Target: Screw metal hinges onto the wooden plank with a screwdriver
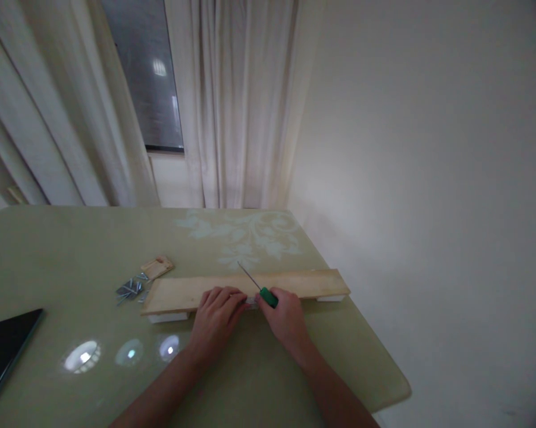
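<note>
Bench (pixel 49 249) with a pale green glossy top carries everything, and at its far left edge lies a dark phone (pixel 4 348). Further right sits a small heap of screws (pixel 130 289), and just beside it a little wooden block (pixel 157 267).

Next comes the long wooden plank (pixel 245 288), lying flat across the bench on white feet (pixel 168 317) that show at its ends. Its top face looks bare from here; no screw heads can be made out in it, so the fastening work seems at an early or middle stage, with the loose screws not yet used.

Left hand (pixel 216 315) lies palm down on the near edge of the plank around its middle, fingers spread flat and pressing on the wood, gripping nothing. Between the two hands there is something small and white at the plank's edge, too blurred to name.

Right hand (pixel 288 318) is clenched around the green handle of a screwdriver (pixel 263 291), whose thin shaft slants up and leftward over the plank, tip raised clear of the wood. Both hands nearly touch each other at the plank's near edge.
</note>
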A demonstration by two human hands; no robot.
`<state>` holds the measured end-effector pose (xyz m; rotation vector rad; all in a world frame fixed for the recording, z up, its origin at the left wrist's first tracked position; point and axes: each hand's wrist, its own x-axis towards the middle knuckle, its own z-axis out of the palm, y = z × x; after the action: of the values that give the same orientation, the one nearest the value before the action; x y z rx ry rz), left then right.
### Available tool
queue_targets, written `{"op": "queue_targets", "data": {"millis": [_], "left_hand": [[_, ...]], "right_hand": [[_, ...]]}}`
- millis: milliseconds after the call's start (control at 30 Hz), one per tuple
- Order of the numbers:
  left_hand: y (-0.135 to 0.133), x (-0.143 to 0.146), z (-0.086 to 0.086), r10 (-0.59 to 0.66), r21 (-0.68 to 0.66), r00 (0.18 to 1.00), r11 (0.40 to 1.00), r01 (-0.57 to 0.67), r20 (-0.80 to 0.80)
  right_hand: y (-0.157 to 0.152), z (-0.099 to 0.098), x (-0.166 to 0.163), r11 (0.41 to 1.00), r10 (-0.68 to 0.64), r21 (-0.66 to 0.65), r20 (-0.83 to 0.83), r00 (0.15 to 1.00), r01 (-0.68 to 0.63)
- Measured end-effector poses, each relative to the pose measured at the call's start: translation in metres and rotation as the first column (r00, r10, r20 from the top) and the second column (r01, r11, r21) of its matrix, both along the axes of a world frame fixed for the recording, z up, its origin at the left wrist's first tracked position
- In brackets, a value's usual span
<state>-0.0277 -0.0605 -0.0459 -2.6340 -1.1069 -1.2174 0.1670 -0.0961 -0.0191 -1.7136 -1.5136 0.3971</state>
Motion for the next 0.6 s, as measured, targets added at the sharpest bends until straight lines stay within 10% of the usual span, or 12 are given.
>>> {"op": "queue_targets", "data": {"millis": [600], "left_hand": [[0.002, -0.002, 0.003, -0.008, -0.063, 1.000, 0.998, 0.007, -0.023]], "right_hand": [[0.003, 0.005, 0.011, 0.964, 0.160, 0.266, -0.565, 0.810, -0.004]]}}
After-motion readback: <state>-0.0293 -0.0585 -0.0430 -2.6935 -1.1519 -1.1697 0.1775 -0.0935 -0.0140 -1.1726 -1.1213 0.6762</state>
